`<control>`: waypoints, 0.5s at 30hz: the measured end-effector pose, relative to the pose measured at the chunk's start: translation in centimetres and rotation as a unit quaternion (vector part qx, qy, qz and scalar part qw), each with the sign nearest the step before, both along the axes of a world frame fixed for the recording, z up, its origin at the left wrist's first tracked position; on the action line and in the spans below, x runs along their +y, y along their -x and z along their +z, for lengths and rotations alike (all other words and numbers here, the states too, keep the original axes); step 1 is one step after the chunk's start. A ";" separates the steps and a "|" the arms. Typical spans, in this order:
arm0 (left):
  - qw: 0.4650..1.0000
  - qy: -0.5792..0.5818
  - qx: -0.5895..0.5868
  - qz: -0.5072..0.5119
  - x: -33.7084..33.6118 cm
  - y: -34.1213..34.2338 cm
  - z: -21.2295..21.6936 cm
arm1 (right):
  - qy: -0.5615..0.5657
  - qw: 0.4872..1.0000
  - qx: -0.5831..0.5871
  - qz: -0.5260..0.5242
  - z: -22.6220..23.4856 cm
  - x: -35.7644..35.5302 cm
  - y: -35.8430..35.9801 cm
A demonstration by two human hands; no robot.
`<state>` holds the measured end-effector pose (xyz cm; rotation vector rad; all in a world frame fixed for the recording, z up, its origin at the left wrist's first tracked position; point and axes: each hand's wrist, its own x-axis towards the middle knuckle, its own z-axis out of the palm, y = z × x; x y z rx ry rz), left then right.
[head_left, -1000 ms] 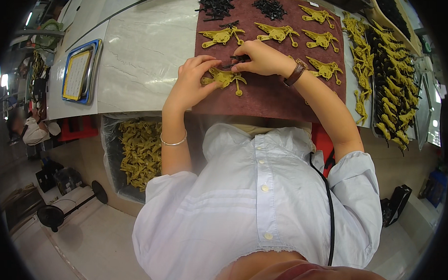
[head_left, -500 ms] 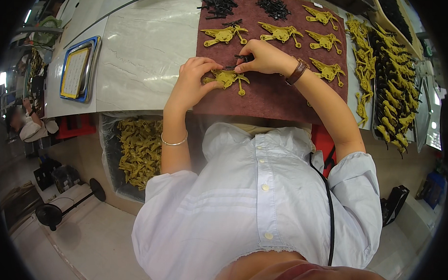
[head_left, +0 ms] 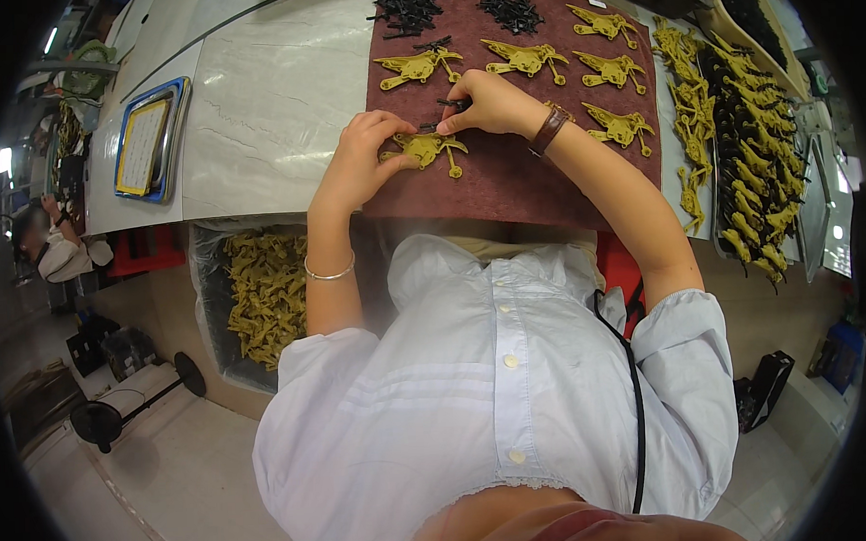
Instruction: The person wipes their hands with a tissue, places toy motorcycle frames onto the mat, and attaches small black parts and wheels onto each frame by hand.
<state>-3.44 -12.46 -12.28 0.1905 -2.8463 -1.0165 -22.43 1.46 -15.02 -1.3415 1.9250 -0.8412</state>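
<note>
Head view shows my left hand (head_left: pixel 360 160) clamped on a yellow part (head_left: pixel 427 148) on the red cloth (head_left: pixel 535 192), my right hand (head_left: pixel 484 105) pinching black pieces (head_left: pixel 455 104), apparently mid-fitting, which calls for careful alignment.

Olive-yellow, flat, irregular part with a slim arm ending in a round tip (head_left: pixel 429 149): one, lying on maroon cloth (head_left: pixel 535 191), partly covered by the left hand (head_left: pixel 364 151), round tip toward the near edge. Small, slim black piece (head_left: pixel 429 128): one, at the part's far edge, by the right hand's (head_left: pixel 492 104) fingertips; contact unclear. Further black material (head_left: pixel 453 104): protruding leftward from that hand, count unclear.
</note>
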 end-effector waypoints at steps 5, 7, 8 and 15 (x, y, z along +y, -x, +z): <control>1.000 0.003 0.005 -0.001 0.1 0.0 -0.1 | -0.009 0.999 0.027 -0.018 0.9 0.3 -0.4; 1.000 -0.002 0.002 0.003 0.1 -0.1 -0.1 | -0.028 0.999 0.020 -0.028 1.0 0.3 -0.5; 1.000 -0.002 0.002 0.003 0.1 -0.1 -0.1 | -0.008 1.000 0.006 -0.024 0.6 0.3 -0.4; 1.000 -0.016 0.005 0.009 0.2 -0.3 -0.2 | -0.012 1.000 -0.006 -0.018 2.0 0.5 -0.2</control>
